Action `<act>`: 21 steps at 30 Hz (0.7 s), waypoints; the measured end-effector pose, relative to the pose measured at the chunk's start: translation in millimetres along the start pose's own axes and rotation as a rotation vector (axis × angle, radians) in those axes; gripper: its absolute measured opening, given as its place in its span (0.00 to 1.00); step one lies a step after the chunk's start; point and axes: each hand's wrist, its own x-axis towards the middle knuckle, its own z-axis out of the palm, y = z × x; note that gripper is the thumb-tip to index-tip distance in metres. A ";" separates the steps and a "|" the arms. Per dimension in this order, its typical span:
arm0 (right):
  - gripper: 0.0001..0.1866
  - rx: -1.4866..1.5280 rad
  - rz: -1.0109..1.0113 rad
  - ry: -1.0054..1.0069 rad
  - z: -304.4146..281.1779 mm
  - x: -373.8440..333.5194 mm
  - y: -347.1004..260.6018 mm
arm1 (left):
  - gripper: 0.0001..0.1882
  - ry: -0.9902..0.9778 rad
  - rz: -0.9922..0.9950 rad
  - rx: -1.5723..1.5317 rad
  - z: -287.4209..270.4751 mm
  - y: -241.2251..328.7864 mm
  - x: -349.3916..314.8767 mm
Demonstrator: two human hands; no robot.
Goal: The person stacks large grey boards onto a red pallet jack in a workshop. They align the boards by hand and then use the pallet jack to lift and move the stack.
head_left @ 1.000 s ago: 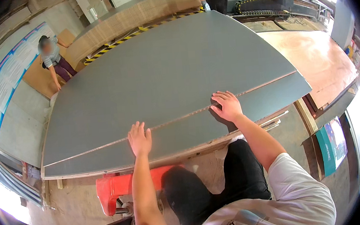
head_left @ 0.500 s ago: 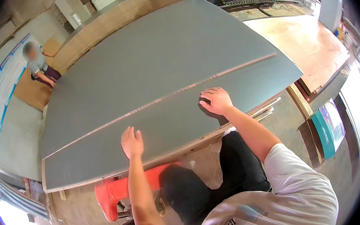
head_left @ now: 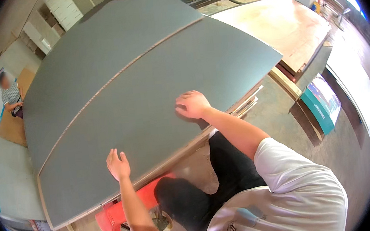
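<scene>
Two large grey panels lie one on the other. The upper panel (head_left: 94,48) covers the far part, and its pale, narrow edge runs slantwise across the lower panel (head_left: 154,78). Over the near left part of the lower panel is my left hand (head_left: 118,166), fingers extended and apart, holding nothing. My right hand (head_left: 194,105) is farther right above the same panel, palm down with fingers spread and a shadow beneath. Whether either palm touches the surface I cannot tell. Both hands are on the near side of the upper panel's edge.
A red metal support (head_left: 110,223) stands under the near edge. At far left is another person (head_left: 11,96) beside the panels. Pale plywood (head_left: 269,22) lies beyond the right edge. A teal-sided box (head_left: 320,109) and a white board (head_left: 353,86) are on the right.
The upper panel's edge has slid away from me, exposing more of the lower panel. My hands have shifted slightly, and the whole view has turned. The far co-worker's gloved hand no longer shows clearly.
</scene>
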 end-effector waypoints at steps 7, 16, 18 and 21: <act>0.16 -0.009 0.010 -0.004 -0.4 -2.1 2.1 | 0.25 -0.025 -0.010 0.003 3.0 2.7 1.0; 0.17 0.034 0.002 0.033 -0.3 -0.2 1.0 | 0.26 -0.007 0.011 -0.004 7.1 -3.8 2.2; 0.17 0.036 0.023 -0.006 -5.5 0.6 -1.5 | 0.26 -0.008 0.003 -0.006 6.2 -2.0 1.7; 0.17 0.031 0.010 0.017 -3.4 1.4 -0.4 | 0.25 -0.011 -0.008 0.000 4.2 1.3 1.1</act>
